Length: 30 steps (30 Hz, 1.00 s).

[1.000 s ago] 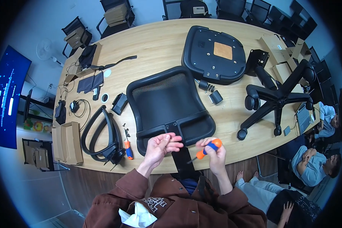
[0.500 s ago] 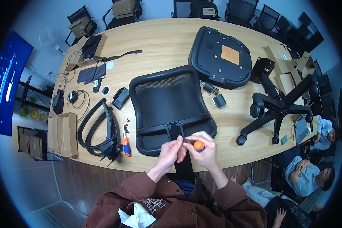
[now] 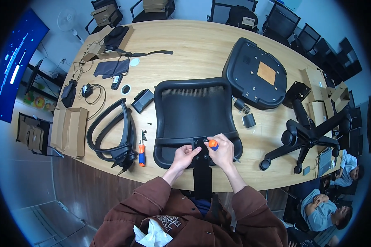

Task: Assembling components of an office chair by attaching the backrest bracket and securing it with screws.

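Chair backrest (image 3: 196, 113): black, with a fine mesh pattern. Held screwdriver (image 3: 213, 144) and table screwdriver (image 3: 142, 157): both 2-coloured, orange and blue. Seat underside (image 3: 246, 61): black, dotted with silvery fasteners; square panel (image 3: 266, 73), orange-brown. Wheeled base (image 3: 307, 142): black. Tabletop (image 3: 189, 49): pale tan wood grain. Jacket (image 3: 251, 202): brown. Screen (image 3: 17, 68): blue, white-flecked.

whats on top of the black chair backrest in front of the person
A flat black bar crosses the lower edge of the backrest. The left hand and the right hand, which holds an orange-and-blue screwdriver, are at it. What they cover cannot be seen.
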Available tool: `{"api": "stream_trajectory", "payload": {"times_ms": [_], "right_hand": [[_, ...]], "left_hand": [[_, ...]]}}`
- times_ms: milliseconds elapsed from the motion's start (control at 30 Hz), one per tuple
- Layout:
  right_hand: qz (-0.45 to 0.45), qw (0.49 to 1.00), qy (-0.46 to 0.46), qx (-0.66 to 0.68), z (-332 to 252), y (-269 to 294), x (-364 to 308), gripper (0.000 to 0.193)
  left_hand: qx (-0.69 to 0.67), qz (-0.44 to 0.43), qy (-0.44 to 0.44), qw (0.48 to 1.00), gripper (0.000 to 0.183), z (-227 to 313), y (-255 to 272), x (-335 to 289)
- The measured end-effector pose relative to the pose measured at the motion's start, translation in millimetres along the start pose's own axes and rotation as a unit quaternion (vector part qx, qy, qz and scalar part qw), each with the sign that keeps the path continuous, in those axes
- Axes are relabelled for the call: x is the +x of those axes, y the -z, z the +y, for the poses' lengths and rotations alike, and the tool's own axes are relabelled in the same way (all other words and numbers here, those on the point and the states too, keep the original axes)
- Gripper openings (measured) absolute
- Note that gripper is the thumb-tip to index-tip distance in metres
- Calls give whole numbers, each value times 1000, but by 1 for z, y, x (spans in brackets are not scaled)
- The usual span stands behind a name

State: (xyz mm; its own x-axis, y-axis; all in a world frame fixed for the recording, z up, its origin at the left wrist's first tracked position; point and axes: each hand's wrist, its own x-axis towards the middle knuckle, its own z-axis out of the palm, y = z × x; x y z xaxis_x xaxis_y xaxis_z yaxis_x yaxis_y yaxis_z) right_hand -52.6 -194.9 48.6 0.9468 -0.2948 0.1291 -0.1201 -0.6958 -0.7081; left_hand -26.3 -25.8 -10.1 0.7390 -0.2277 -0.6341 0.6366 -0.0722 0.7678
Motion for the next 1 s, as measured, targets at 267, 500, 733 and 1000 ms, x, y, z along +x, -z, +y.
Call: {"api": "stream_trajectory", "payload": {"times_ms": [267, 500, 733, 1000], "right_hand": [[-33, 999, 7, -26, -3, -7, 1, 17], [9, 999, 26, -19, 5, -10, -1, 16], [50, 998, 22, -20, 13, -23, -4, 16], [38, 999, 4, 36, 7, -7, -6, 19]], "left_hand": [[-94, -73, 49, 992, 32, -9, -6, 22], [-215, -99, 75, 969, 31, 8, -15, 13], [-225, -99, 71, 967, 32, 6, -19, 19], [-231, -28, 70, 970, 31, 14, -28, 14]]}}
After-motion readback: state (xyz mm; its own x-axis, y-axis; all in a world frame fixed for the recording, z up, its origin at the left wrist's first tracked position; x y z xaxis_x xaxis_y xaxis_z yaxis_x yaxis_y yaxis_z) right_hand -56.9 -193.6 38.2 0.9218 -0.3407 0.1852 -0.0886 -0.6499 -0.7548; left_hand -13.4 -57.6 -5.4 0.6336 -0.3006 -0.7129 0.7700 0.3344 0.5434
